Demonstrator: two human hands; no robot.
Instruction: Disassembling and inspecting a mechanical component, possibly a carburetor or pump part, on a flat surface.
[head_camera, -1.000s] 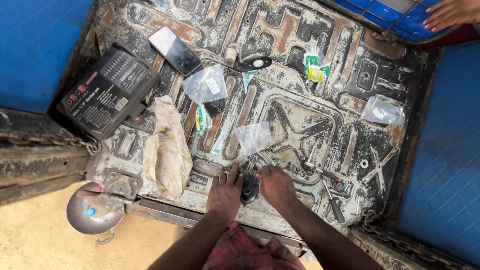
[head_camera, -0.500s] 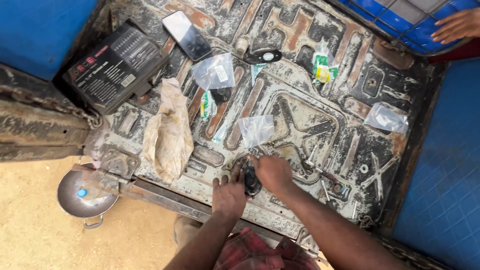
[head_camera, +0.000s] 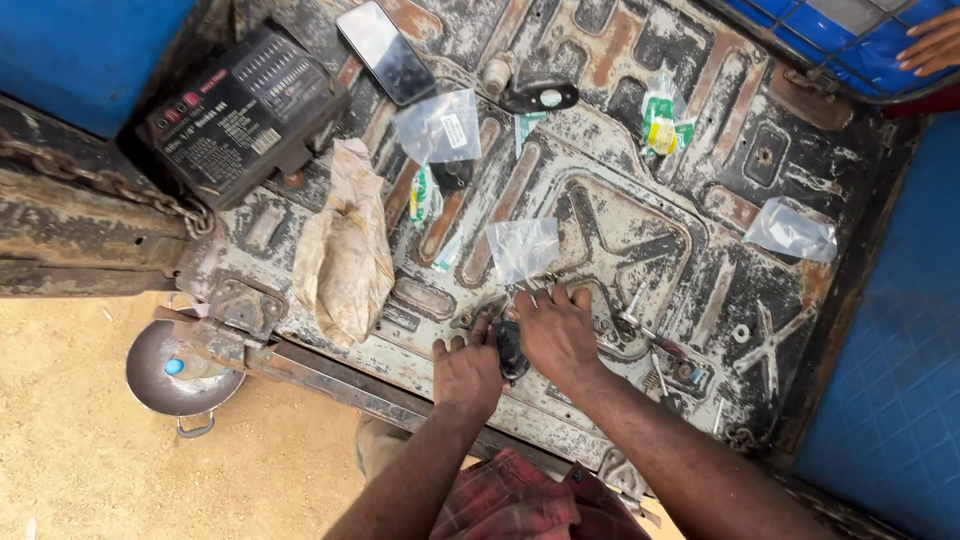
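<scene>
Bright even daylight, soft shadows, sharp focus, slight edge distortion

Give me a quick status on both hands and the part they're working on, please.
Left hand and right hand both gripping small black part on worn metal bed. Clear plastic bag just beyond fingers. Loose bolts beside right hand.

Over the last second the left hand (head_camera: 468, 372) and right hand (head_camera: 556, 335) have drifted slightly right along the truck bed (head_camera: 600, 215), staying closed around the small black part (head_camera: 508, 348). The right hand's fingers now spread flatter, just below the clear plastic bag (head_camera: 522, 248).
</scene>
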